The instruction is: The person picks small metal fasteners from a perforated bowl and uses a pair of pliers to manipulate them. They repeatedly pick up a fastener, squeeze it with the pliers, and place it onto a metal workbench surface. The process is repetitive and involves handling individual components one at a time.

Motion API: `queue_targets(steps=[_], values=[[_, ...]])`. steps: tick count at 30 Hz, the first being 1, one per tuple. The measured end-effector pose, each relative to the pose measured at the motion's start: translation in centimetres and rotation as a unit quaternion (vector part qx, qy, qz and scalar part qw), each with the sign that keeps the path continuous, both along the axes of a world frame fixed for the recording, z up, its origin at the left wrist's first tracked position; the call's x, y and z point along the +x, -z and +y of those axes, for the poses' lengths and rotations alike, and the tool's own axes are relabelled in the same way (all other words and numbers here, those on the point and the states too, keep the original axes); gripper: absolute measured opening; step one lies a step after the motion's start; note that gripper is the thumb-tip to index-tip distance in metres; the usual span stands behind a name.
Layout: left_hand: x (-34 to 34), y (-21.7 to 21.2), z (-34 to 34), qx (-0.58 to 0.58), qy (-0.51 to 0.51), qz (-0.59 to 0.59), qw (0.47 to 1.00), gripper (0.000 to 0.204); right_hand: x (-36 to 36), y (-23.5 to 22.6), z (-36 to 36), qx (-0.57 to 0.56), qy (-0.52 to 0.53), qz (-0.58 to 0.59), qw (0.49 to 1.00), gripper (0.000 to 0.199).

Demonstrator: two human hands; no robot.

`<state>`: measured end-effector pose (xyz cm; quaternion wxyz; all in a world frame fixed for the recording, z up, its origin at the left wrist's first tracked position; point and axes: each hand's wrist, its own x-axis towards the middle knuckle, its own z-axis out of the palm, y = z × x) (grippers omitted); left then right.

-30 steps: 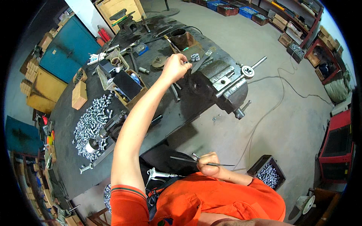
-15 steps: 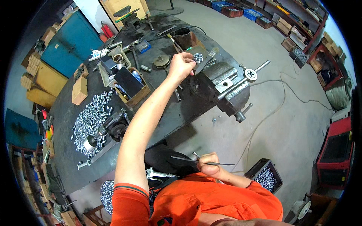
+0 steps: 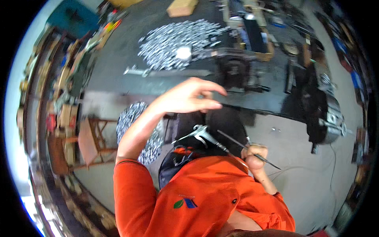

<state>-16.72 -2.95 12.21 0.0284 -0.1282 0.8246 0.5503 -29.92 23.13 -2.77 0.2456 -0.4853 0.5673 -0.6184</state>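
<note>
OK so the right hand (image 3: pixel 256 156) has the thin dark rod (image 3: pixel 232 140), fingers curled tight round it near the lower end; a small shiny metal bit (image 3: pixel 248 140) pokes up just above that fist, too blurry to say what it is; the left hand (image 3: pixel 193 96) is up over the lap, thumb and index finger well spread, and I see nothing between them, though the inside of the palm is hidden.

The bit that matters: the rod slants from upper left to lower right, so its upper tip points toward the left fingertips and sits just below them in view; most of it lies down and right of those fingers; the right hand is obviously nearer, since it's gripping it; can't tell the height gap between tip and left hand.

Around that, a silver tool (image 3: pixel 203 134) lies across the dark trousers, left of the rod; past the left hand there's a heap of small metal pieces (image 3: pixel 169 45) on the dark table (image 3: pixel 114 71); the vise (image 3: pixel 333 112) is off right.

Writing: the orange shirt (image 3: pixel 189 177) has a green-and-blue badge (image 3: pixel 185 203) with tiny lettering, too smeared to read; no other lettering I can make out.
</note>
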Motion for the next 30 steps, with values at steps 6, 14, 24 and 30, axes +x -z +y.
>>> queue_targets(steps=[6, 14, 24, 30], values=[[24.0, 13.7, -3.4, 0.007, -0.528, -0.019, 0.849, 0.037, 2.3, -0.8, -3.9, -0.016, -0.102, -0.043, 0.994, 0.018], [31.9, 28.9, -5.1, -0.247, -0.436, -0.391, 0.772, 0.022, 5.5, -1.9, -7.4, 0.010, -0.158, -0.014, 0.987, 0.016], [31.2, 29.5, -7.1, -0.286, -0.328, -0.445, 0.783, 0.021, 7.6, -1.7, -9.4, 0.064, -0.166, 0.049, 0.983, 0.013], [24.0, 19.3, -2.1, 0.131, -0.447, 0.046, 0.884, 0.015, 9.0, -1.9, -14.2, 0.038, -0.288, 0.120, 0.949, 0.024]])
